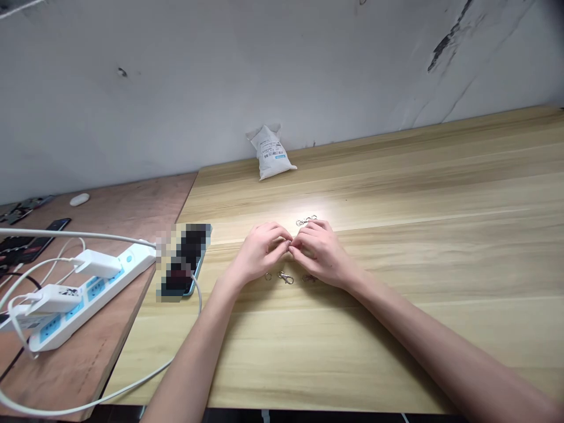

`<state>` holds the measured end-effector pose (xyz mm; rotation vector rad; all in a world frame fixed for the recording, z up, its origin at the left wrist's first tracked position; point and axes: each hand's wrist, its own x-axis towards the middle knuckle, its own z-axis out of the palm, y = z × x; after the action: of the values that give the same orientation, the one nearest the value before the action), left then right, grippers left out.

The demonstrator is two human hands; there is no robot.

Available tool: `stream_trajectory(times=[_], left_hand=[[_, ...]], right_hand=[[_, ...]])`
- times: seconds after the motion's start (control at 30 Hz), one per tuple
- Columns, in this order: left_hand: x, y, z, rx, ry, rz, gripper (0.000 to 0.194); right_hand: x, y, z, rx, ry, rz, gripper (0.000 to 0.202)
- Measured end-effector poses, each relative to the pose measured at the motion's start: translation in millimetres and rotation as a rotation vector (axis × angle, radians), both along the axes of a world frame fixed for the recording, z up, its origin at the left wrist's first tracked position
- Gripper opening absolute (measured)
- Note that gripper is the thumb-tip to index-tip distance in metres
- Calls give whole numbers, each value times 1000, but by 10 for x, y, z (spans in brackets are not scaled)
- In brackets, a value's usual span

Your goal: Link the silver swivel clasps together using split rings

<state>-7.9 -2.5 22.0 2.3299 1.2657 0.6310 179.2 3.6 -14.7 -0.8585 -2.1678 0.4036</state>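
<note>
My left hand point(263, 251) and my right hand point(323, 252) meet over the table, fingertips pinched together. Whatever small thing lies between them is mostly hidden by the fingers, and I cannot make it out. Just below the fingertips lie a silver lobster clasp point(286, 278) and, left of it, a small metal ring point(268, 276). More small metal pieces point(308, 278) sit partly in shadow under my right hand. Beyond that hand's knuckles rests a group of silver clasps and rings point(305, 221).
A white labelled packet point(272, 154) leans near the wall at the table's back edge. To the left lie a phone point(187, 258) with a cable and a power strip point(94, 294) with chargers plugged in. A white case point(79, 200) sits on the reddish-brown surface.
</note>
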Motion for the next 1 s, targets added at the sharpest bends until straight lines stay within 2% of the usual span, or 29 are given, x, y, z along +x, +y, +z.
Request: stream_trajectory(times=[0.6, 1.0], left_hand=[[-79, 18, 19, 109, -65, 96, 4], [-67, 18, 31, 101, -66, 84, 4]], right_hand=[[17, -2, 66, 36, 62, -101, 15], [28, 18, 73, 34, 88, -153, 16]])
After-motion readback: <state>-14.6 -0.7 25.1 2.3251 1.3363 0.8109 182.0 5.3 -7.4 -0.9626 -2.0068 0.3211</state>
